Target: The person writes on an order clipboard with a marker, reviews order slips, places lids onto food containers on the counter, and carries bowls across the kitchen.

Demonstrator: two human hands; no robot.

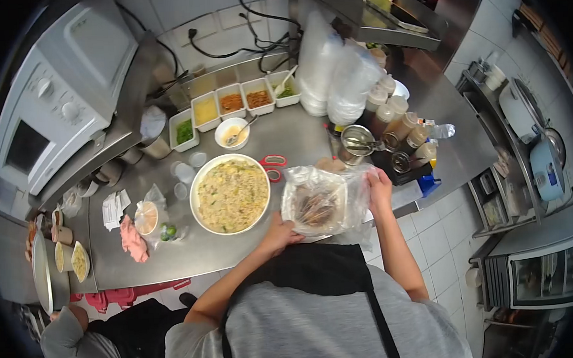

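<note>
Clr bag (338, 184) holds brn contents (320, 211) nr cntr edge (181, 270).

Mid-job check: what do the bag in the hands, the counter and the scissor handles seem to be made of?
Bag: thin, glossy clear plastic, judging by its wrinkles and see-through shine.
Counter: likely stainless steel, satin grey with soft, blurred reflections.
Scissor handles: probably smooth plastic, given their even red colour, though coated metal isn't ruled out.

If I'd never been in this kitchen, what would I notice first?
Probably the big white bowl of yellowish food on the steel counter. Next, the clear plastic package with something brown inside, held between the left hand and right hand. Bright red scissor handles poke out beside the bowl.
</note>
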